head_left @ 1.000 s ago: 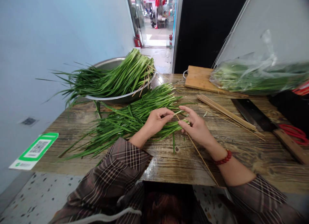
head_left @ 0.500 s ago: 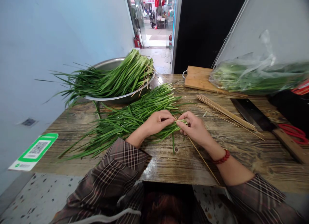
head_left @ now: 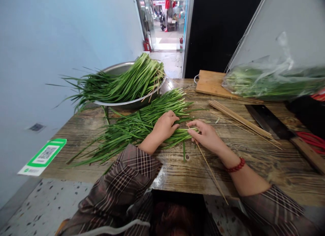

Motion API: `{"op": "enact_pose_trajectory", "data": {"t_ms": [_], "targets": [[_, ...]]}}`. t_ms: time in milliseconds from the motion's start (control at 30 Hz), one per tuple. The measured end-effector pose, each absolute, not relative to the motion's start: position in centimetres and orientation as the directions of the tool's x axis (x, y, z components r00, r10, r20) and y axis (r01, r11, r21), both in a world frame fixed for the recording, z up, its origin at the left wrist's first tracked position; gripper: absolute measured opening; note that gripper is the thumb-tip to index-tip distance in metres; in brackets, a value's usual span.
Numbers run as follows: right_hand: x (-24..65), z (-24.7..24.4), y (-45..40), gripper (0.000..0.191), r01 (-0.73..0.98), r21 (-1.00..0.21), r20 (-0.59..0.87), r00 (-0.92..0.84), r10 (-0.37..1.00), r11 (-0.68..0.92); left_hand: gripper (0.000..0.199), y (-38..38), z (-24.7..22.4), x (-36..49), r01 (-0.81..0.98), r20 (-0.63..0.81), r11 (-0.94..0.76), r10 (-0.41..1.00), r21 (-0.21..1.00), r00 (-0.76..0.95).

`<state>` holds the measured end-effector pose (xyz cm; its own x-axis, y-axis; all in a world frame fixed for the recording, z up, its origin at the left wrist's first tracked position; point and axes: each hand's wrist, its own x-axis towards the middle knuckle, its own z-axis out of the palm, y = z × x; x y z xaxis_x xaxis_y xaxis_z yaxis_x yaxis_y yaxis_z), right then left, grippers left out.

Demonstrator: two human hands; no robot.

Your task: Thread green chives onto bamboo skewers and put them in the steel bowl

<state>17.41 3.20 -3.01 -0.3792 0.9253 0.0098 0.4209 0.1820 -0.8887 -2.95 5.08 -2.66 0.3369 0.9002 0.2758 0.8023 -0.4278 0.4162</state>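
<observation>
My right hand (head_left: 206, 136) is closed in a pinch on a thin bamboo skewer (head_left: 212, 171) and the pale ends of several garlic chives (head_left: 181, 136). The skewer slants from those fingers down past the table's near edge. My left hand (head_left: 165, 127) lies to the left, over the loose pile of garlic chives (head_left: 162, 109). Its fingers are curled around stalks, with thumb and forefinger a little apart at the tips; its other fingertips are hidden. The pile's pale ends point right and its leaves trail left.
A metal basin (head_left: 122, 103) heaped with chives stands behind the pile. To the right lie a bundle of skewers (head_left: 238, 119), a cleaver (head_left: 270, 122), a cutting board (head_left: 210, 83) and a plastic bag of greens (head_left: 274, 80). A QR-code card (head_left: 43, 157) sits at the left edge.
My left hand has drawn away from the skewer, moving left onto the chives. My right hand still pinches the skewer. The view has shifted slightly.
</observation>
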Motion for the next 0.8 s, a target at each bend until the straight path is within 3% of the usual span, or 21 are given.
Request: {"op": "enact_pose_trajectory", "data": {"t_ms": [67, 133, 300, 467, 600, 800], "targets": [[17.4, -3.0, 3.2, 0.029, 0.423, -0.888, 0.005, -0.388, 0.922, 0.183, 0.015, 5.1, -2.8, -3.0, 0.832, 0.271, -0.426, 0.899, 0.356, 0.344], [17.4, -3.0, 3.1, 0.029, 0.416, -0.890, 0.014, -0.387, 0.922, 0.188, 0.014, 5.2, -2.8, -3.1, 0.817, 0.307, -0.422, 0.897, 0.392, 0.316], [17.4, -2.9, 3.1, 0.027, 0.405, -0.893, 0.028, -0.385, 0.923, 0.196, 0.012, 5.7, -2.5, -3.4, 0.652, 0.407, -0.389, 0.904, 0.651, 0.132], [17.4, -2.9, 3.0, 0.027, 0.402, -0.894, 0.039, -0.376, 0.926, 0.200, 0.011, 5.0, -1.2, -3.0, 0.183, 0.208, -0.208, 0.978, 0.961, 0.019], [17.4, -3.1, 3.1, 0.029, 0.382, -0.897, 0.072, -0.369, 0.927, 0.221, 0.019, 4.3, -0.3, -2.8, -0.094, 0.099, -0.094, 0.994, 0.991, 0.054], [17.4, -3.2, 3.1, 0.031, 0.385, -0.892, 0.085, -0.370, 0.925, 0.236, 0.026, 4.4, -0.3, -2.9, -0.229, 0.020, 0.000, 0.996, 0.973, 0.086]]}}
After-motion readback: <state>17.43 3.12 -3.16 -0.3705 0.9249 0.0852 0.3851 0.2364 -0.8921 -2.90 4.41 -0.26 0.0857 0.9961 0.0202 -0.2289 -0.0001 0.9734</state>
